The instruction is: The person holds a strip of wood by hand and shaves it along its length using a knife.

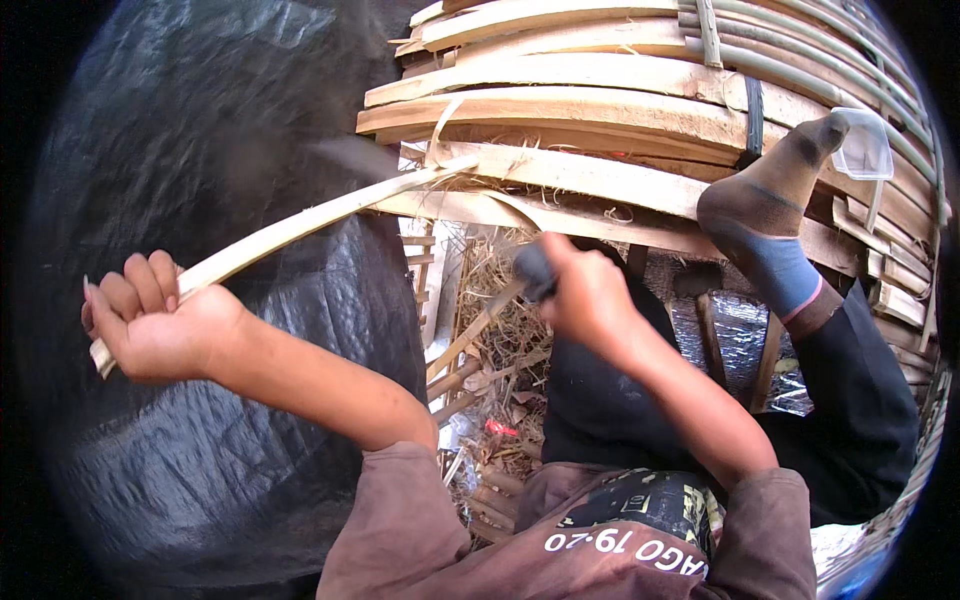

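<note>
My left hand (165, 325), out at the left, is closed around the lower end of a long pale wooden strip (310, 215). The strip slants up to the right, its far end lying at the edge of a stack of planks (590, 178). A thin curled shaving (443, 128) stands up near that end. My right hand (597, 300) is in a fist around the dark rounded handle (535, 271) of a tool, close in front of the planks. Motion blurs this hand, and I cannot make out the tool's working end.
Black plastic sheeting (250, 420) covers the left side. Shavings and fibres (510, 345) lie among slats below the planks. My socked foot (760, 200) rests on the planks at the right, near a clear plastic container (862, 145). Bamboo poles (800, 80) run behind.
</note>
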The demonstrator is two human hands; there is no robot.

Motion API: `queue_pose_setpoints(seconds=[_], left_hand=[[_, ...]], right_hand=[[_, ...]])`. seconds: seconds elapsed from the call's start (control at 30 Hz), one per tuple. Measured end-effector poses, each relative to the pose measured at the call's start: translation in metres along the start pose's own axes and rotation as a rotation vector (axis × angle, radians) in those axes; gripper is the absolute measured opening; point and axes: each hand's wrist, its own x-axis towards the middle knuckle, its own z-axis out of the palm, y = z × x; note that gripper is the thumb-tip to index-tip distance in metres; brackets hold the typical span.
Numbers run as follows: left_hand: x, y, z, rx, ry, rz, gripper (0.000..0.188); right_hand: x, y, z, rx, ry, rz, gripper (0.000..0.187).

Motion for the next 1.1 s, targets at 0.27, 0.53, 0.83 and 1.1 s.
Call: queue_pose_setpoints(seconds=[0.27,0.53,0.83,1.1], left_hand=[[0.002,-0.009,0.006,0.035,0.017,0.029,0.015],[-0.002,-0.005,0.01,0.057,0.016,0.029,0.016],[-0.009,-0.005,0.013,-0.027,-0.098,0.034,0.011],[-0.001,0.0,-0.002,0.134,0.029,0.04,0.029]], right_hand=[[-0.005,-0.02,-0.021,0.168,-0.031,-0.029,0.038],[0.007,0.025,0.009,0.059,0.058,-0.027,0.045],[0.003,-0.014,-0.02,0.131,-0.065,0.057,0.041],[-0.009,-0.008,-0.002,0.042,-0.021,-0.066,0.043]])
